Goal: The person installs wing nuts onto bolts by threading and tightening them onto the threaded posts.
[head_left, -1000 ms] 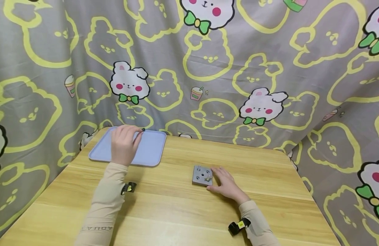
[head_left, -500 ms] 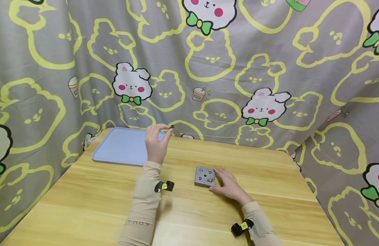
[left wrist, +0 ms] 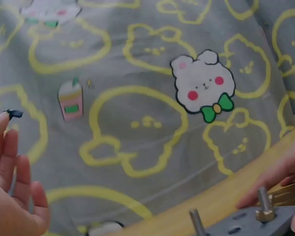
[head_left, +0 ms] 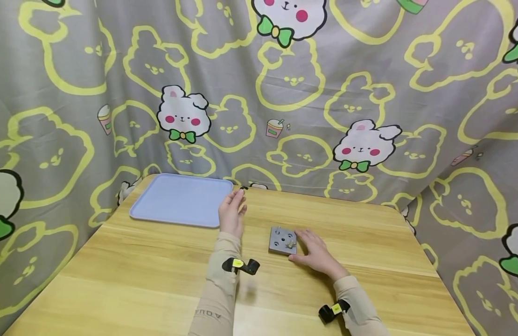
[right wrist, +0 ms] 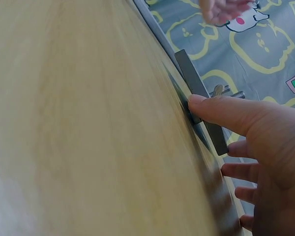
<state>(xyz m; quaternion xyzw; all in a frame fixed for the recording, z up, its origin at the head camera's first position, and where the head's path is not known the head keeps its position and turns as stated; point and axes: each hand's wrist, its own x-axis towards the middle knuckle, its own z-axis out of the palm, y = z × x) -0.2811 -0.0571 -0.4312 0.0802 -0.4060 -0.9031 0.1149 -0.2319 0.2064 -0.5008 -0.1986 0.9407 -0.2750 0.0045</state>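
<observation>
A square grey block [head_left: 280, 247] with several holes lies on the table. Two upright bolts stand in it; the near-right bolt [left wrist: 264, 199] carries a brass-coloured nut [left wrist: 265, 215]. My right hand [head_left: 314, 254] holds the block at its right side, thumb at the near edge and fingers at the far edge. In the right wrist view the thumb [right wrist: 221, 109] presses against the block's side. My left hand [head_left: 231, 212] is raised beside the tray's right edge. Its thumb and forefinger pinch a small dark piece [left wrist: 14, 114], mostly hidden by the fingertips; the other fingers are loosely bent.
A pale blue tray [head_left: 179, 200] lies at the back left of the wooden table [head_left: 129, 270]. A grey patterned curtain [head_left: 238, 70] hangs behind and along both sides. Each forearm wears a strap with a black camera.
My left hand has moved right from over the tray, carrying the small dark piece, and its wrist has turned so the fingers show. My right hand stays at the block.
</observation>
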